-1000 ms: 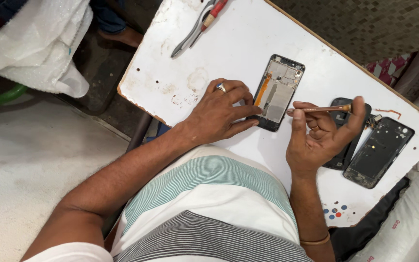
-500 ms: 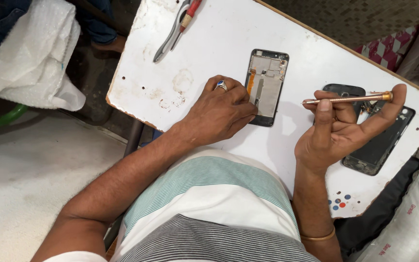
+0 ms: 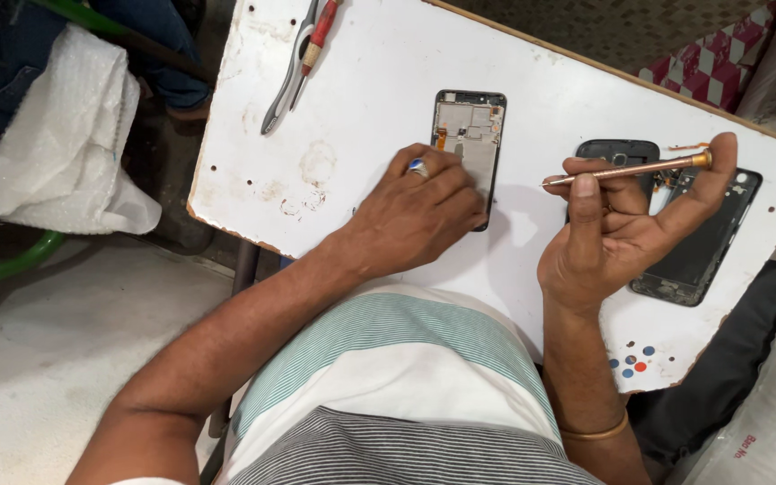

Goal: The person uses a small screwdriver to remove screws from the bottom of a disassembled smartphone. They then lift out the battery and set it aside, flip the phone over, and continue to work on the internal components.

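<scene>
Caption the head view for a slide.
Left hand steadies an opened phone frame on a white table; right hand holds a copper-coloured screwdriver.

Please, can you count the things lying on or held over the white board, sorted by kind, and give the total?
Opened phone frames or shells: 3, one under the left hand at, two behind the right hand at and
Screwdrivers: 1, in the right hand
Pliers: 1
Total: 5
</scene>
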